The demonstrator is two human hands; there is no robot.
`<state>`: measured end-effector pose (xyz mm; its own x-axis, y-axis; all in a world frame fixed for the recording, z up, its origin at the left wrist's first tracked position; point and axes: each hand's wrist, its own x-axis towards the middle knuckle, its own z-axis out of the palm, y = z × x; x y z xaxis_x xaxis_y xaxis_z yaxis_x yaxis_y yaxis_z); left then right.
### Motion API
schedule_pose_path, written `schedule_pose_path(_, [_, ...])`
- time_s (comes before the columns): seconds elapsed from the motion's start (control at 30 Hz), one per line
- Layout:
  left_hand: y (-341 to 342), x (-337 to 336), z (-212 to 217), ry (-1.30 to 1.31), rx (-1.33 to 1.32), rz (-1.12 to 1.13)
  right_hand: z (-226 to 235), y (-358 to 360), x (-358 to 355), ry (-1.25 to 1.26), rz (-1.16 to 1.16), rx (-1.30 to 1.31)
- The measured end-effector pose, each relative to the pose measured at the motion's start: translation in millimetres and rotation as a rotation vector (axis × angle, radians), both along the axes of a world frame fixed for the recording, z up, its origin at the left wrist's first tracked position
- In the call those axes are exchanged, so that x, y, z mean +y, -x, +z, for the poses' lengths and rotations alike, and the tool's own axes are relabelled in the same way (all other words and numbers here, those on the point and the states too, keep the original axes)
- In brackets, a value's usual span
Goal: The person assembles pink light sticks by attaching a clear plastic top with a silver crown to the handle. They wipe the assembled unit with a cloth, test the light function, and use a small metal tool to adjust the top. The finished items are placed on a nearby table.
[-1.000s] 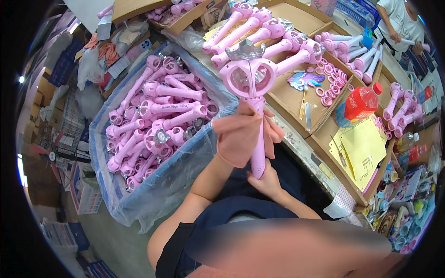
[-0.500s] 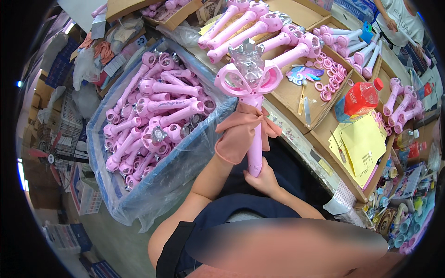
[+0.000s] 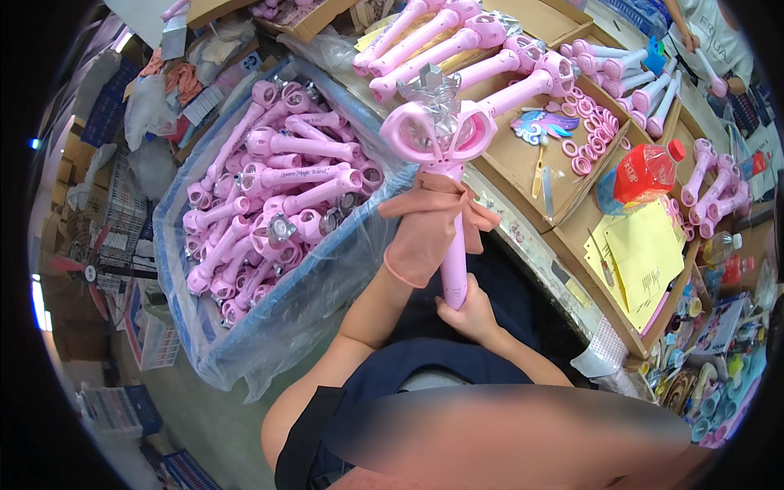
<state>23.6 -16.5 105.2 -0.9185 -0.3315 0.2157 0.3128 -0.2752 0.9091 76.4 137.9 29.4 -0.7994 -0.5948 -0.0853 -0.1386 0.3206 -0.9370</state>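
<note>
Upright in front of me stands a pink toy wand [image 3: 455,269], its looped head holding a clear, silvery crown-shaped piece [image 3: 437,102]. My left hand [image 3: 423,237], in a loose salmon rubber glove, is closed round the handle just below the head. Bare, my right hand [image 3: 472,312] wraps the handle's bottom end. To the left, a blue bin [image 3: 278,298] lined with clear plastic holds a heap of similar pink wands [image 3: 302,155]. More pink wands [image 3: 445,49] lie in a row on the workbench beyond the wand's head.
Cardboard trays [image 3: 563,233] on the bench hold pink rings [image 3: 590,122], a winged ornament [image 3: 543,126], small scissors [image 3: 537,175] and white-and-pink wands [image 3: 621,69]. A red-labelled bottle [image 3: 641,175] stands beside yellow papers [image 3: 641,257]. Another person [image 3: 710,41] works at the far right.
The wand has turned slightly about its length, so its loops face another way; both hands keep their hold. At the far right, the other person's hands have shifted with a white-and-pink wand.
</note>
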Motion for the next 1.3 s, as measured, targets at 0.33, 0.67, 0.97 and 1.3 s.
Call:
schedule_pose_path(0.33, [2.6,-17.3,39.8,-0.425,-0.192,-0.101,3.8,6.4,11.4,0.224,0.227,-0.395])
schedule_pose_path(0.67, [7.7,-32.6,52.1,-0.132,0.272,0.175,9.4,31.1,14.8,0.873,0.382,-1.22])
schedule_pose_path(0.97, [4.4,-52.0,58.0,-0.883,0.239,-0.098,22.7,29.4,16.1,0.616,0.301,-0.814])
schedule_pose_path(1.3, [-15.3,-55.7,59.4,-0.427,0.095,-0.092,53.3,44.8,-14.0,0.187,0.26,-0.499])
